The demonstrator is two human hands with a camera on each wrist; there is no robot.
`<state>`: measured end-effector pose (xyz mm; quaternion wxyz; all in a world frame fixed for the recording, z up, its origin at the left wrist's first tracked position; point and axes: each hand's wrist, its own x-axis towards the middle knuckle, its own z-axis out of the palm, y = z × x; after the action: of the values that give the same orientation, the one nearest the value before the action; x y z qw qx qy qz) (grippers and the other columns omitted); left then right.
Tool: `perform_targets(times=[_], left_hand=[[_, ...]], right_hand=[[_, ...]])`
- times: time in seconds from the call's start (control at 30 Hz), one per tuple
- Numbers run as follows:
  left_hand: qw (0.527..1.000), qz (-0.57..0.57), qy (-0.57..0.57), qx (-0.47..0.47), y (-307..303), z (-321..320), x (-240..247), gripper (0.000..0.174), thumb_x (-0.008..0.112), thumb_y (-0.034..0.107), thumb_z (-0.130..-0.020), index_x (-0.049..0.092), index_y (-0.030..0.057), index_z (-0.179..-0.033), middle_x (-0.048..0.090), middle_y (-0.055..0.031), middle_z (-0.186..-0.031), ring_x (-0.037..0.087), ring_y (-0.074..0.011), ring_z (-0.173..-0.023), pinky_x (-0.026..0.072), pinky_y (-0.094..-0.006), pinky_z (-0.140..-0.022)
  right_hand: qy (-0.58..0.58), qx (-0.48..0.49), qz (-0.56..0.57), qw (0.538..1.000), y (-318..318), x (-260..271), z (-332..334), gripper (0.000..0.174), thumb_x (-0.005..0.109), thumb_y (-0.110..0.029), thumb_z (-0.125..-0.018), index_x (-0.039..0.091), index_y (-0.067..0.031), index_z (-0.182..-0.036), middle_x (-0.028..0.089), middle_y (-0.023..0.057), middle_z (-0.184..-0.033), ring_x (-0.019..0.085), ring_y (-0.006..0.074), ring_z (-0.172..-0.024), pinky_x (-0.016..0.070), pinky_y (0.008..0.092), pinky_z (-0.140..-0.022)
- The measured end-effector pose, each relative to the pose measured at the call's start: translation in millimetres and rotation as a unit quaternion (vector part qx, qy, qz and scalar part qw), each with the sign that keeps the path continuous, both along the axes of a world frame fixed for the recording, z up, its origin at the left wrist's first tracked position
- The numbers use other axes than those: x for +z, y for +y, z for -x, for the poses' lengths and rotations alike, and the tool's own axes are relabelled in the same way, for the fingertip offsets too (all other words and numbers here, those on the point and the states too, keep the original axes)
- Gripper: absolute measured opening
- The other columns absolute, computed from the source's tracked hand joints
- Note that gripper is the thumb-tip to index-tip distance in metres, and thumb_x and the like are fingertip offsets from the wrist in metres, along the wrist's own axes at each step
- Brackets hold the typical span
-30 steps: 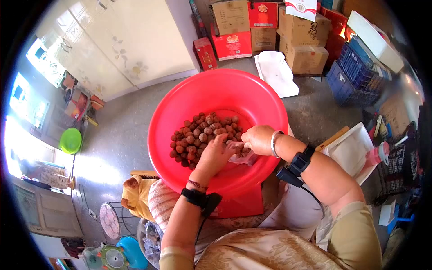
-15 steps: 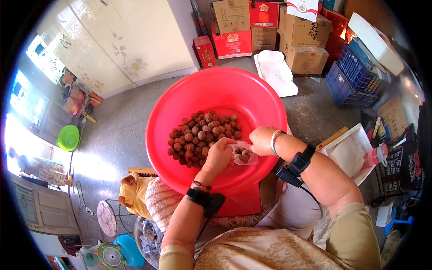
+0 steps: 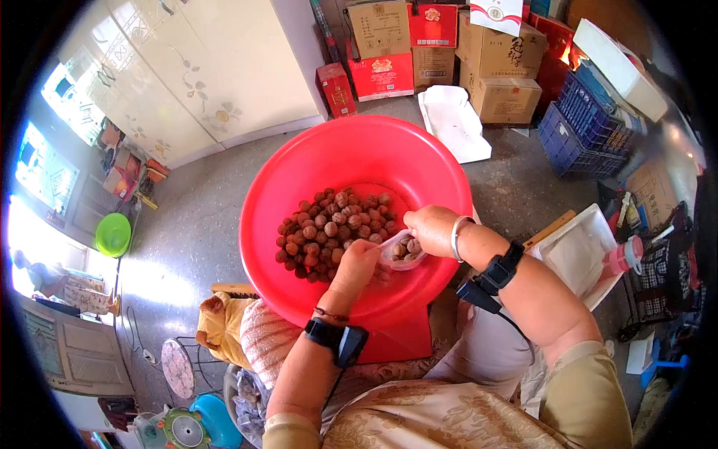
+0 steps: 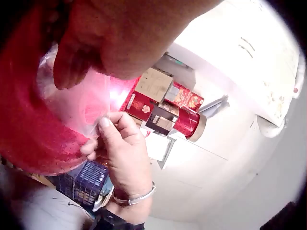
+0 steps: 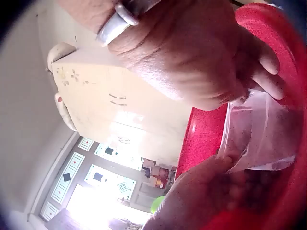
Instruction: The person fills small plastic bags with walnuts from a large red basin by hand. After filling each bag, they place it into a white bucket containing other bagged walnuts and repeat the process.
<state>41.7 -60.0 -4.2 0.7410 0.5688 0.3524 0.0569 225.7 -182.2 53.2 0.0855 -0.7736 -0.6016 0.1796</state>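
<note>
A heap of brown walnuts [image 3: 321, 230] lies in a big red plastic basin [image 3: 271, 176]. Over the near right part of the basin, a clear plastic bag [image 3: 388, 256] with several walnuts inside is stretched between both hands. My left hand [image 3: 356, 267] pinches the bag's left edge beside the heap. On the other side, my right hand [image 3: 434, 230] grips the bag's edge between thumb and fingers, clearly seen in the left wrist view. In the right wrist view the bag [image 5: 261, 132] hangs between the two hands, its mouth spread.
The basin rests over a red support [image 3: 396, 340] before the person's knees. White foam trays stand behind [image 3: 456, 127] and at right [image 3: 576, 251]. Cardboard boxes [image 3: 505, 56] and blue crates [image 3: 587, 127] stand at the back; a container of plastic bags [image 3: 247, 396] sits at lower left.
Both hands have kept hold of the bag. The bag's mouth has been pulled wider and tilted, and the walnuts in it have shifted toward the right hand.
</note>
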Motion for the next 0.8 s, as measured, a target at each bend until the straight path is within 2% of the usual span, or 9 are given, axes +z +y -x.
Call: perform_targets(times=[0.17, 0.37, 0.5, 0.57, 0.63, 0.67, 0.7, 0.77, 0.8], left_hand=[[0.982, -0.183, 0.045, -0.018, 8.2, 2.1, -14.9, 0.016, 0.059, 0.014, -0.100, 0.064, 0.0008, -0.107, 0.065, -0.0044, -0.083, 0.060, -0.0136, -0.060, 0.0482, -0.0285, -0.051], [0.982, -0.171, 0.030, -0.080, 8.5, 9.7, 14.5, 0.017, 0.063, 0.018, -0.100, 0.065, 0.0024, -0.107, 0.065, -0.0018, -0.083, 0.060, -0.0100, -0.069, 0.0505, -0.0265, -0.058], [0.976, -0.216, 0.036, -0.018, 33.5, 18.8, 16.0, 0.024, 0.065, 0.024, -0.098, 0.066, 0.0033, -0.110, 0.065, -0.0018, -0.081, 0.062, -0.0102, -0.070, 0.0509, -0.0268, -0.058], [0.960, -0.271, 0.069, -0.030, 59.8, 28.9, -12.4, 0.023, 0.065, 0.024, -0.096, 0.068, 0.0033, -0.105, 0.068, -0.0050, -0.082, 0.066, -0.0166, -0.071, 0.0535, -0.0322, -0.062], [0.853, -0.498, 0.111, -0.112, 72.4, 40.3, -32.5, 0.022, 0.063, 0.023, -0.093, 0.070, 0.0022, -0.099, 0.072, -0.0143, -0.088, 0.071, -0.0300, -0.078, 0.0558, -0.0407, -0.071], [0.850, -0.485, 0.141, -0.151, 68.9, 43.5, -27.0, 0.025, 0.062, 0.023, -0.091, 0.072, 0.0024, -0.100, 0.073, -0.0219, -0.094, 0.070, -0.0403, -0.090, 0.0560, -0.0465, -0.081], [0.850, -0.485, 0.141, -0.153, 74.5, 47.4, -39.0, 0.025, 0.062, 0.023, -0.091, 0.072, 0.0024, -0.100, 0.073, -0.0219, -0.094, 0.070, -0.0403, -0.090, 0.0560, -0.0465, -0.081], [0.719, -0.549, 0.141, -0.401, 84.7, 51.4, -58.1, 0.026, 0.063, 0.026, -0.090, 0.073, 0.0044, -0.102, 0.074, -0.0221, -0.100, 0.070, -0.0414, -0.097, 0.0562, -0.0483, -0.086], [0.761, -0.473, 0.212, -0.390, 80.6, 52.7, -60.6, 0.029, 0.065, 0.029, -0.089, 0.074, 0.0084, -0.107, 0.074, -0.0181, -0.103, 0.070, -0.0397, -0.101, 0.0567, -0.0470, -0.089]], right_hand=[[-0.001, 0.002, -0.027, 1.000, 2.9, -7.6, -2.1, 0.013, 0.066, -0.011, -0.090, 0.064, -0.0020, -0.099, 0.069, 0.0241, -0.091, 0.068, 0.0442, -0.090, 0.0535, 0.0496, -0.077], [0.008, -0.009, -0.057, 0.998, -3.0, 2.8, -11.4, 0.009, 0.066, -0.011, -0.091, 0.066, -0.0043, -0.097, 0.069, 0.0237, -0.091, 0.068, 0.0444, -0.091, 0.0538, 0.0496, -0.078], [-0.056, 0.000, 0.036, 0.998, -5.3, 4.6, -10.6, 0.014, 0.065, -0.006, -0.087, 0.067, -0.0032, -0.100, 0.071, 0.0226, -0.097, 0.069, 0.0425, -0.098, 0.0550, 0.0487, -0.083], [-0.064, -0.015, 0.081, 0.995, -4.8, 8.0, -8.7, 0.017, 0.068, -0.009, -0.086, 0.068, -0.0030, -0.102, 0.072, 0.0213, -0.100, 0.069, 0.0409, -0.100, 0.0557, 0.0479, -0.085], [-0.065, -0.017, 0.097, 0.993, -1.4, 5.0, -8.6, 0.022, 0.071, -0.014, -0.085, 0.068, -0.0031, -0.105, 0.072, 0.0204, -0.100, 0.070, 0.0398, -0.100, 0.0560, 0.0475, -0.085], [-0.064, -0.024, 0.107, 0.992, 0.5, 4.3, -8.1, 0.024, 0.073, -0.016, -0.084, 0.068, -0.0032, -0.105, 0.073, 0.0203, -0.100, 0.070, 0.0396, -0.100, 0.0560, 0.0475, -0.085], [-0.063, -0.032, 0.118, 0.990, 1.9, 4.1, -8.1, 0.027, 0.075, -0.018, -0.083, 0.069, -0.0033, -0.105, 0.073, 0.0202, -0.099, 0.070, 0.0395, -0.100, 0.0561, 0.0474, -0.085], [-0.056, -0.028, 0.124, 0.990, 4.5, 3.7, -9.3, 0.028, 0.075, -0.019, -0.082, 0.069, -0.0033, -0.105, 0.073, 0.0202, -0.099, 0.070, 0.0393, -0.100, 0.0560, 0.0475, -0.085], [-0.050, -0.023, 0.130, 0.990, 5.4, 4.0, -9.9, 0.029, 0.076, -0.019, -0.081, 0.069, -0.0033, -0.104, 0.073, 0.0202, -0.099, 0.071, 0.0392, -0.099, 0.0559, 0.0476, -0.085]])
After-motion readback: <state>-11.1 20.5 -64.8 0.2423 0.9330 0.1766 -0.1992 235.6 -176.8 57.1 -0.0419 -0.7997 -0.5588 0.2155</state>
